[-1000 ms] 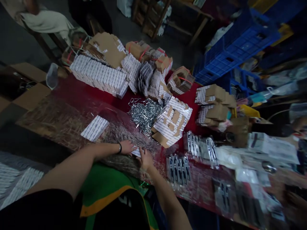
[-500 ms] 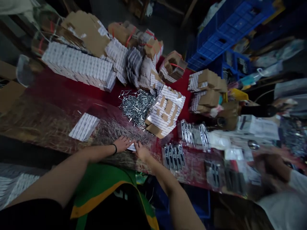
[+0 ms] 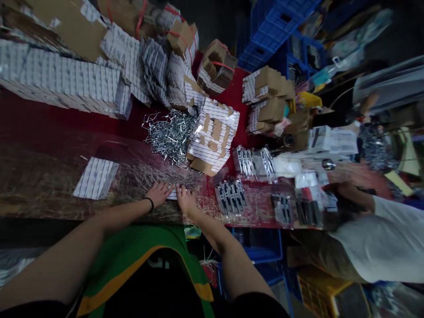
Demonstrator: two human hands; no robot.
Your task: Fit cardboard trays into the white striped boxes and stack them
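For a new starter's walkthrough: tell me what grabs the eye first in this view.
The left hand and right hand flank a small white card at the table's near side, just below a heap of shiny metal clips. Behind the heap, a long block of stacked white cards runs across the red table, and blue plastic crates stand at upper right.

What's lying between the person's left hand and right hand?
In the head view, a small piece of white striped card lies between the left hand and the right hand.
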